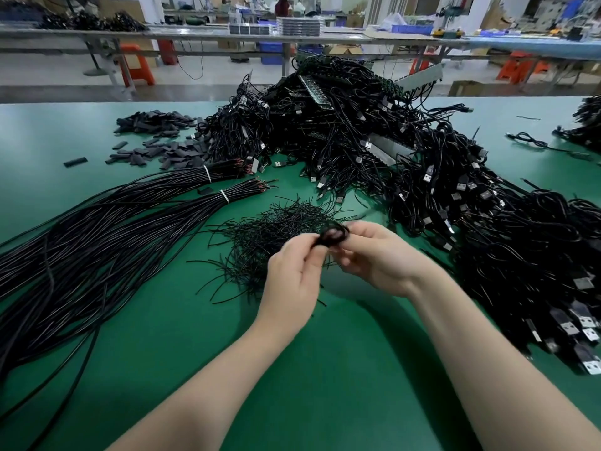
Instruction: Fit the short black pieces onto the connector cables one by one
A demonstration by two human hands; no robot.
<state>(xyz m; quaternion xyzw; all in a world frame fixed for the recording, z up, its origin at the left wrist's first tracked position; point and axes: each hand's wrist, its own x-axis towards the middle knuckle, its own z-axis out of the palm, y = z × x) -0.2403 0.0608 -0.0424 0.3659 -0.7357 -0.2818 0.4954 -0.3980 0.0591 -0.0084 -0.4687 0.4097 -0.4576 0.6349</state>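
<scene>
Both the left hand (294,265) and right hand (374,255) pinch a coiled cable (333,236); she'd best free its end before sleeving

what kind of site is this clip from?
Most likely a cable assembly workshop. A green work table holds a big heap of USB cables, tied wire bundles and a pile of short black pieces; more long benches with bins stand behind.
</scene>
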